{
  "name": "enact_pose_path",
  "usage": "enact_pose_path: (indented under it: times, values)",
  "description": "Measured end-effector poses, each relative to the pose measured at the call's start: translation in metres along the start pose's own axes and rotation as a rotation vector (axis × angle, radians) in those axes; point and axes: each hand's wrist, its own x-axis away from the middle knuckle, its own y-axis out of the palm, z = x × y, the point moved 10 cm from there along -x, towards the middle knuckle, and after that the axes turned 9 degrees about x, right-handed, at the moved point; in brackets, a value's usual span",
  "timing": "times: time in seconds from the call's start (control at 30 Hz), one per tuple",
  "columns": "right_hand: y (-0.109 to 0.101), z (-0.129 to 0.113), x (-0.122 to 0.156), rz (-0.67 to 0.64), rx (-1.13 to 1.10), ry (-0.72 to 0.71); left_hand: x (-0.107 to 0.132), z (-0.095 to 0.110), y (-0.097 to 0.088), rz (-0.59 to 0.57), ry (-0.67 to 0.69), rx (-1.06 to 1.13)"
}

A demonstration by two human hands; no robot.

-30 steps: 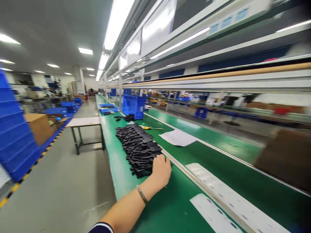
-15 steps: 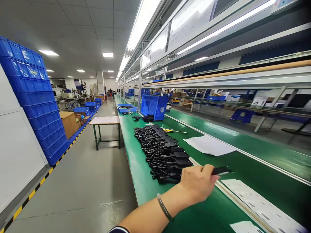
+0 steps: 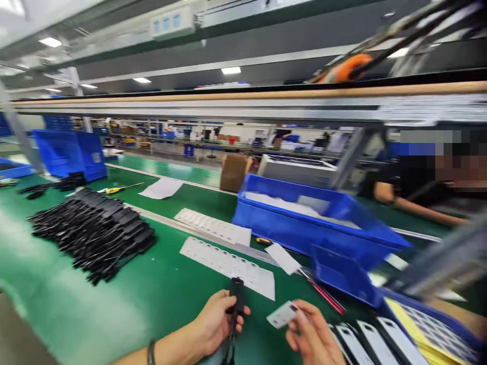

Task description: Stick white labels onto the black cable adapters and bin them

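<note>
My left hand (image 3: 217,320) grips a flat black module (image 3: 237,295), from whose lower end dark cables hang down. Between thumb and fingers, my right hand (image 3: 315,332) pinches a small pale label piece (image 3: 282,315) with a dark patch at one corner. The two hands are apart, side by side over the green bench (image 3: 160,304). Just beyond them lies a white label sheet (image 3: 228,266) with small dark marks. To the left, a pile of similar black cabled modules (image 3: 99,228) is laid out in an overlapping row.
A long blue bin (image 3: 274,218) with white material stands behind, a smaller blue tray (image 3: 342,274) before it. A red screwdriver (image 3: 327,296) and white-topped black pieces (image 3: 371,339) lie right. Across the bench, another person's arm (image 3: 422,210) shows. A metal rail (image 3: 243,114) crosses above.
The view has swung right. My left hand, earlier beside the pile with a black module, now holds a module farther along the bench. My right hand has come into view with the label piece.
</note>
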Motion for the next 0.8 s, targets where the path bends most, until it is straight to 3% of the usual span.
enact_pose_path:
  times: [0.17,0.4,0.8]
  values:
    - [0.014,-0.021,-0.002,-0.047,-0.067,-0.048,0.016,-0.004,0.024,-0.194,0.006,-0.159]
    - [0.029,-0.023,0.004,-0.18,0.032,-0.102,0.024,-0.022,0.037,-0.325,-0.091,-0.248]
    - [0.034,-0.021,0.012,-0.132,0.248,-0.185,0.028,-0.032,0.042,-0.337,-0.203,-0.248]
